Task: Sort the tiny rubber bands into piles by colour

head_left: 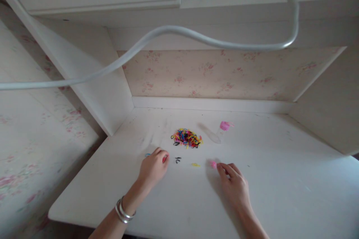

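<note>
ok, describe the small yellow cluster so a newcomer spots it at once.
On the white desk, find the big multicoloured pile. Nearer the camera, between a few black bands and the pink cluster by the right hand, lies the small yellow cluster. It's all yellow; its neighbours are black and pink.

I'm seeing a pile of bands (187, 138) mixing yellow, red, blue and black on a white tabletop (168, 209); from it, black bands (178, 160) are showing at seven o'clock, yellow bands (195, 164) at five, a pink clump (213, 164) at four — and pink-flowered cream wallpaper (207, 69) is spanning twelve.
</note>
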Demonstrator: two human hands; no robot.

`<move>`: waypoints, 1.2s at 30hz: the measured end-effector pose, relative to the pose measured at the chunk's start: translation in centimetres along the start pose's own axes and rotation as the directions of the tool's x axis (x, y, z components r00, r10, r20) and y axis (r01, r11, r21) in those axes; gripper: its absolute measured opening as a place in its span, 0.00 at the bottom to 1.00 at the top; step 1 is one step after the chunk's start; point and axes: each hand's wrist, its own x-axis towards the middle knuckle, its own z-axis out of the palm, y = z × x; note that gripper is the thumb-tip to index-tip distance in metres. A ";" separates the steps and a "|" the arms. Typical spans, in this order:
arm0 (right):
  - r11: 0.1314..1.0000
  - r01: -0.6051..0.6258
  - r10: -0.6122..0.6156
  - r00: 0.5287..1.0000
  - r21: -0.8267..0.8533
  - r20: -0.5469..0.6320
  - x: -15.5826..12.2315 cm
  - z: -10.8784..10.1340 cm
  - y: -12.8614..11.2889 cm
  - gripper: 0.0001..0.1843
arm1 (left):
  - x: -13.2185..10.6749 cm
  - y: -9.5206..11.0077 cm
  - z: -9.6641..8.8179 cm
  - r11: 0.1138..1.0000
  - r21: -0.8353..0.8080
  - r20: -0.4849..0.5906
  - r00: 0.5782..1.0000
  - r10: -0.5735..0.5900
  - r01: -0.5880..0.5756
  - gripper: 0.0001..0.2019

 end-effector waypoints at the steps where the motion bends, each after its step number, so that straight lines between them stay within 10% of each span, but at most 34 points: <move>1: 1.000 0.002 -0.002 1.000 0.005 0.001 0.0 0.0 0.0 0.22 | 0.7 0.5 0.0 1.000 0.005 0.013 1.000 0.020 -0.020 0.11; 10: 0.996 -0.044 0.045 0.999 0.080 -0.012 0.3 -0.2 -0.1 0.23 | 6.3 1.8 1.3 0.999 0.041 0.097 0.995 0.011 -0.015 0.11; 36: 0.996 -0.041 0.040 0.999 0.080 0.015 0.2 -0.2 -0.3 0.22 | 6.9 -0.5 2.0 0.975 -0.213 0.160 0.987 -0.031 0.065 0.18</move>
